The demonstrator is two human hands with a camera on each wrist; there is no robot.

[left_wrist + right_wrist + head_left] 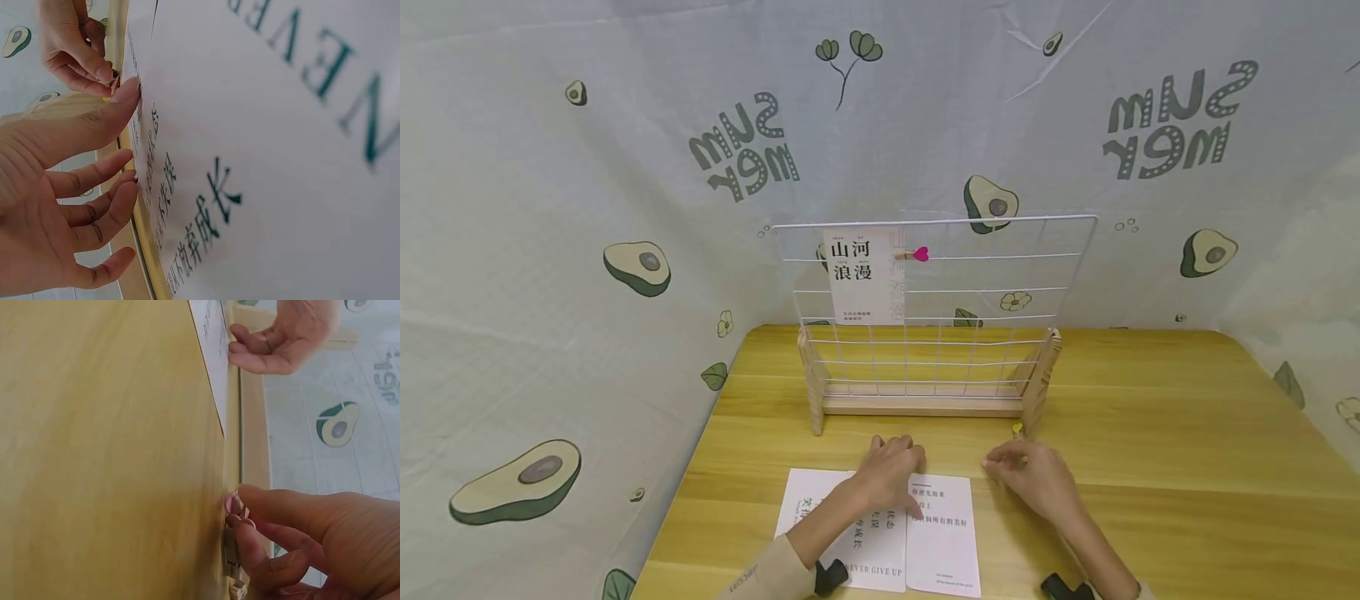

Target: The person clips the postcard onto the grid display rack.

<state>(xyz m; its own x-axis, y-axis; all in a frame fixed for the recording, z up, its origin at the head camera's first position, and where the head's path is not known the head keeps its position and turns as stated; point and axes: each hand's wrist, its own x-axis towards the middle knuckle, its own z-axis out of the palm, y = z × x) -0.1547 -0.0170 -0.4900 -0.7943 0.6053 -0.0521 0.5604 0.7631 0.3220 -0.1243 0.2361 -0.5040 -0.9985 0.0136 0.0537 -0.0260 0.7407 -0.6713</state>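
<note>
Near the rack's right foot, the thumb and fingers of my right hand point(1036, 477) pinch a small wooden clothespin with a pink heart point(232, 505), low over the table. More clothespins point(231, 547) lie beside those fingers, and one with a yellow heart point(1017, 428) shows just past the hand. My left hand point(887, 473) hovers at the top of the printed cards, its fingers loosely bent and spread. Its thumb comes right to the face of the right-hand card point(946, 550). The middle card point(876, 560) and the left card point(805, 492) lie partly under that arm.
A white wire grid rack point(958, 364) on wooden feet stands behind the hands. On its upper left hangs a printed card point(865, 296), with a pink heart clothespin point(919, 254) at its right side. A patterned cloth point(925, 125) encloses the wooden table point(1187, 467).
</note>
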